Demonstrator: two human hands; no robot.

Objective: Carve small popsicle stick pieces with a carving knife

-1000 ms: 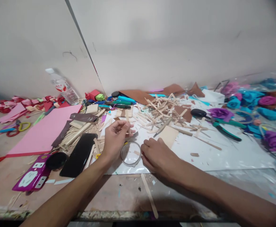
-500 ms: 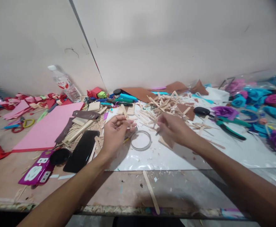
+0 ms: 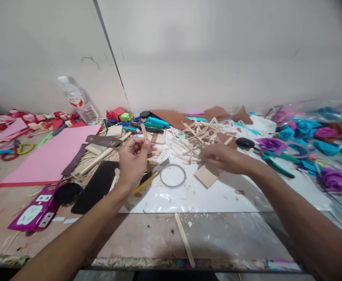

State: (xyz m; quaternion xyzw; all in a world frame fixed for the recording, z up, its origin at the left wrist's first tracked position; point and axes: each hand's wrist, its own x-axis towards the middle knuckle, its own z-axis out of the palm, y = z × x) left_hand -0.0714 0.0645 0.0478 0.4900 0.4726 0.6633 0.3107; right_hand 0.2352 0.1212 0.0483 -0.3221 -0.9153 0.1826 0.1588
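My left hand (image 3: 133,160) is raised above the table's middle, fingers pinched on a wooden craft stick (image 3: 144,133) that points up and away. My right hand (image 3: 222,157) reaches over the edge of a heap of loose craft sticks (image 3: 198,134); its fingers curl down among them, and what they hold is hidden. A flat wooden panel (image 3: 206,175) lies just under that hand. Between the hands sits a clear tape ring (image 3: 173,175) on a white plastic sheet (image 3: 218,195), with a yellow-handled craft knife (image 3: 150,177) beside it.
A black phone (image 3: 96,186), a dark round lid (image 3: 68,193) and a purple power strip (image 3: 33,212) lie at front left. Pink paper (image 3: 50,156), a water bottle (image 3: 77,100), scissors (image 3: 11,150), green-handled pliers (image 3: 273,162) and foam flowers (image 3: 305,132) surround the sheet. One stick (image 3: 184,239) lies near the front edge.
My right hand left the tape ring near the front and went up and right to the stick heap. My left hand rose slightly, its stick now tilted upward. The view shifted a little.
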